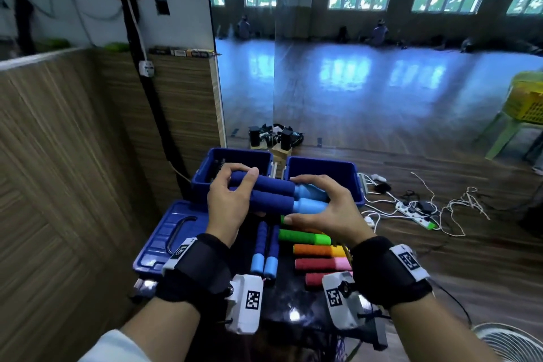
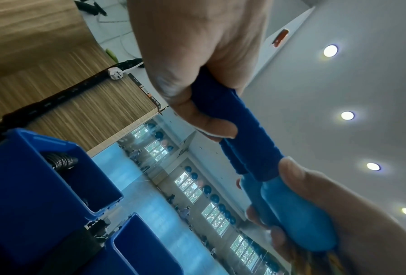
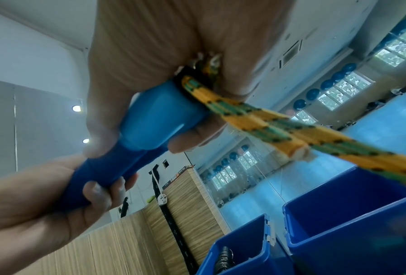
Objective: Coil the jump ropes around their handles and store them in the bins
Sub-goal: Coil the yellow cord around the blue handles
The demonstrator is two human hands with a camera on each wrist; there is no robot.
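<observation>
While both wrists fill the bottom of the head view, the left hand [image 1: 227, 200] curls its fingers and thumb around the dark blue foam ends of a pair of blue handles [image 1: 264, 194], and the right hand [image 1: 326, 209] closes around their light blue plastic ends, so the two handles lie side by side across the centre of the frame, held between both hands. From the right wrist view a yellow and green rope [image 3: 256, 121] leaves the light blue tips beside the palm and runs off toward the right edge. Below the hands, on a dark table [image 1: 288, 297], lie a second blue pair of handles [image 1: 263, 250] pointing up the frame, and to their right a stack of green [image 1: 302, 236], orange [image 1: 318, 250] and pink-red handles [image 1: 321, 263]. At lower left of centre a blue lid [image 1: 158, 241] lies flat. Just beyond the held handles stand two blue bins: the left bin [image 1: 202, 176] has something dark and coiled inside, and the right bin [image 1: 323, 163] sits just beside it. Farther off, white cables and a power strip [image 1: 411, 213] sprawl on the wooden floor at right.
</observation>
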